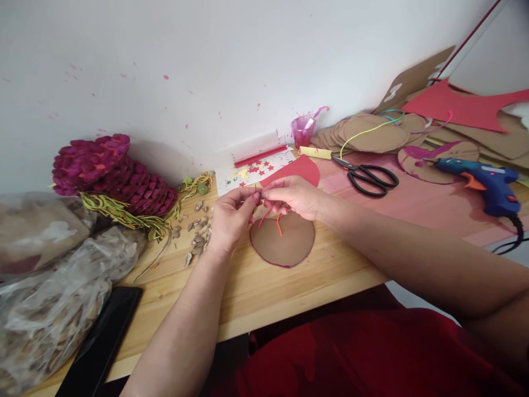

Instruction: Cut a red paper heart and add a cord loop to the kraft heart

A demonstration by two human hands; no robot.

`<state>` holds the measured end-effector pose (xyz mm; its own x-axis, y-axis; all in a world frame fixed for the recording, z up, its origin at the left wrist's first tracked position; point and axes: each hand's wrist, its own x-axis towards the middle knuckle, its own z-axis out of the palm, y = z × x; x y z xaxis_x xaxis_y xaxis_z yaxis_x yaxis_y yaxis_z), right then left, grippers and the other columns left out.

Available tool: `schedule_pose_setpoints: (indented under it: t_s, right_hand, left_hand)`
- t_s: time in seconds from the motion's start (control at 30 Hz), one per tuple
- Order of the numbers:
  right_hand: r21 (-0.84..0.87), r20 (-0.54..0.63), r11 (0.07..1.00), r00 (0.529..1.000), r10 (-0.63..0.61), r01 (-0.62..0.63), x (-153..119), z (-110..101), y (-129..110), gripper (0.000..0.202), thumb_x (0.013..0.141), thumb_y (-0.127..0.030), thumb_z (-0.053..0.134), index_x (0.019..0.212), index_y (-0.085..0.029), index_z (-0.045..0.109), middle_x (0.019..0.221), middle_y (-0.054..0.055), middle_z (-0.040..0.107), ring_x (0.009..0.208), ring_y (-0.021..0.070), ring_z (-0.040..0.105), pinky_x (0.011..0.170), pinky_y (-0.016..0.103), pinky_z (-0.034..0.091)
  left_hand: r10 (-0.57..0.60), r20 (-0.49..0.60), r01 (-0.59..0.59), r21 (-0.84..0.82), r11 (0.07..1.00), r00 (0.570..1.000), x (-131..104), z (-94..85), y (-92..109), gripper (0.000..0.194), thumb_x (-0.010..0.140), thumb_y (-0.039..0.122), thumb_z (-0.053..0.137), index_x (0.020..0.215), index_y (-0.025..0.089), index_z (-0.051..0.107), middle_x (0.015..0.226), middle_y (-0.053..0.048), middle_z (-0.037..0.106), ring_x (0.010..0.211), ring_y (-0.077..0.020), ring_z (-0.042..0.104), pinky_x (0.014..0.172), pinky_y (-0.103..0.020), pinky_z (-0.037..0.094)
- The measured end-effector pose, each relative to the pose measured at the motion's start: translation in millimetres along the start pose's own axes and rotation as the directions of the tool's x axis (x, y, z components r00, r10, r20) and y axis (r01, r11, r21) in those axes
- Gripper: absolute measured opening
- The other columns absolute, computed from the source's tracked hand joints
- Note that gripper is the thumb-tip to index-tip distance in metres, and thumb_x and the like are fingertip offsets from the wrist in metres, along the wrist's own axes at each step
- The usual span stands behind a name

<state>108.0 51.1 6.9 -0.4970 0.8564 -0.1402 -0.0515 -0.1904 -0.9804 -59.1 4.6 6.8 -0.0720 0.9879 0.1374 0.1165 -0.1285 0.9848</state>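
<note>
My left hand (232,216) and my right hand (296,197) meet fingertip to fingertip, both closed in a pinch. A thin dark tip shows above the left fingers; what it belongs to is too small to make out. An orange-red cord (280,225) hangs below my right fingers, its upper part hidden by them. Under the hands, a round cardboard disc (285,248) with a purple edge lies flat on the wooden table (339,270). Behind the right hand is a piece of red paper (308,170).
Black scissors (370,179) and a blue glue gun (491,179) lie to the right, near stacked cardboard discs (367,134). Star stickers (252,170) and a purple cup (303,130) are behind. Shells (200,234), a purple layered craft piece (119,171) and a plastic bag (61,309) occupy the left.
</note>
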Motion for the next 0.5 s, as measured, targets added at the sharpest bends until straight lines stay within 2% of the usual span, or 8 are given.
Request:
schedule_pose_setpoints:
  t_s: [0.1, 0.23, 0.33, 0.5]
  right_hand:
    - [0.054, 0.018, 0.998, 0.999, 0.032, -0.033, 2.1, -1.0, 1.7, 0.013, 0.076, -0.019, 0.068, 0.063, -0.015, 0.064, 0.065, 0.002, 0.063, 0.052, 0.0071, 0.053, 0.041, 0.018, 0.034]
    - [0.076, -0.003, 0.995, 0.998, 0.065, -0.065, 2.1, -0.5, 0.0, 0.013, 0.074, -0.016, 0.068, 0.062, -0.015, 0.063, 0.063, 0.001, 0.061, 0.052, 0.007, 0.052, 0.04, 0.018, 0.033]
    - [0.052, -0.005, 0.997, 0.998, 0.056, -0.055, 0.0, 0.8, -1.7, 0.013, 0.074, -0.014, 0.069, 0.063, -0.015, 0.063, 0.063, 0.001, 0.06, 0.052, 0.0071, 0.052, 0.04, 0.017, 0.033]
    - [0.014, 0.017, 1.0, 1.0, -0.004, 0.004, -2.5, 1.8, -1.9, 0.015, 0.081, -0.02, 0.07, 0.068, -0.015, 0.065, 0.064, 0.002, 0.061, 0.054, 0.0076, 0.054, 0.042, 0.017, 0.035]
  left_hand:
    - [-0.088, 0.043, 0.092, -0.121, 0.988, 0.995, 1.8, -0.7, -0.6, 0.024, 0.074, 0.032, 0.079, 0.093, 0.018, 0.078, 0.074, -0.003, 0.073, 0.04, -0.0041, 0.046, 0.035, -0.017, 0.034]
    - [-0.149, 0.063, 0.159, -0.188, 0.969, 0.987, 2.3, 0.6, -0.3, 0.031, 0.067, 0.032, 0.085, 0.092, 0.017, 0.078, 0.078, -0.005, 0.074, 0.041, -0.0033, 0.047, 0.036, -0.016, 0.036]
    - [-0.125, 0.036, 0.13, -0.177, 0.976, 0.991, 2.0, 1.7, -1.6, 0.03, 0.067, 0.033, 0.086, 0.09, 0.016, 0.077, 0.072, -0.003, 0.072, 0.04, -0.0031, 0.045, 0.035, -0.016, 0.034]
    - [-0.043, -0.004, 0.042, -0.118, 0.992, 0.999, 2.4, 1.3, -5.4, 0.025, 0.078, 0.039, 0.077, 0.084, 0.016, 0.071, 0.067, 0.0, 0.068, 0.034, -0.003, 0.042, 0.03, -0.017, 0.027]
